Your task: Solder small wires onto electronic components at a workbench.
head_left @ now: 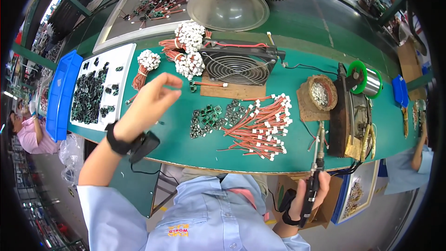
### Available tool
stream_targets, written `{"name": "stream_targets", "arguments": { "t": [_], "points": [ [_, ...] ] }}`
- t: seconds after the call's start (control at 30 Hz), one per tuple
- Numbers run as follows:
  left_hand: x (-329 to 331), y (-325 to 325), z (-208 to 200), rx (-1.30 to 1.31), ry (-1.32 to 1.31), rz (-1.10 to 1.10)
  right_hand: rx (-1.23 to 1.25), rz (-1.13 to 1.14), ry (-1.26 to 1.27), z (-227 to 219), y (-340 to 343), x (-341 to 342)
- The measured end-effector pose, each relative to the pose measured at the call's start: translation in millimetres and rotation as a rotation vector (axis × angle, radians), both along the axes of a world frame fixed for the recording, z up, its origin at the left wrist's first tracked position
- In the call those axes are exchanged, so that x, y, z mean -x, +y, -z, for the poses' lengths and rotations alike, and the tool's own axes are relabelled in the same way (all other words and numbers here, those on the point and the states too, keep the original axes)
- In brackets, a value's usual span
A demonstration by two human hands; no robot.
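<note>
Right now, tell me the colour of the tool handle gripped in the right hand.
The tool handle is mostly black; it shows best in the head view.

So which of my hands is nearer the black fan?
Left. Your left hand is left of the fan; your right hand is farther off, rightward and nearer your body, holding a soldering iron.

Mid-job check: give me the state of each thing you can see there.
Left hand: raised, nothing visible in it
Right hand: gripping the iron
Iron: held; heat can't be told
Fan: upright; spinning can't be told
Spool: wound with solder
Pot: holding pale bits
Wires: loose, spread out
Wire bundles: tied
Tray: holding dark parts
</note>
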State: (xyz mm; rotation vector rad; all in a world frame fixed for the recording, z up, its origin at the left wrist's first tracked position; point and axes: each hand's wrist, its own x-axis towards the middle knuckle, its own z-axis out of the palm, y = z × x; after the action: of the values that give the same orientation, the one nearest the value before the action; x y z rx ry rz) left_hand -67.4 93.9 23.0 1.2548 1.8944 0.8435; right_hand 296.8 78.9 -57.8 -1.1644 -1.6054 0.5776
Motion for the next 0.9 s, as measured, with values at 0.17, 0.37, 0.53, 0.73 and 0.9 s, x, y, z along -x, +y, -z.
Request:
{"name": "stream_targets", "arguments": {
  "t": [0.17,0.37,0.53,0.73,0.9],
  "points": [
    [-71,-51,8,-0.225,0.417,0.340,0.115,-0.353,0.262,10,-3,25],
    [-106,-58,50,-0.281,0.418,0.116,0.097,-0.519,0.145,0,2,44],
    [-99,-72,55,-0.253,0.439,0.087,0.116,-0.509,0.100,-4,-4,50],
    [-62,-83,38,0.130,-0.409,0.011,-0.070,-0.611,-0.116,-19,-3,85],
    [-68,-71,31,0.394,-1.000,0.202,-0.299,-0.648,-0.255,-16,-9,105]
  ]
}}
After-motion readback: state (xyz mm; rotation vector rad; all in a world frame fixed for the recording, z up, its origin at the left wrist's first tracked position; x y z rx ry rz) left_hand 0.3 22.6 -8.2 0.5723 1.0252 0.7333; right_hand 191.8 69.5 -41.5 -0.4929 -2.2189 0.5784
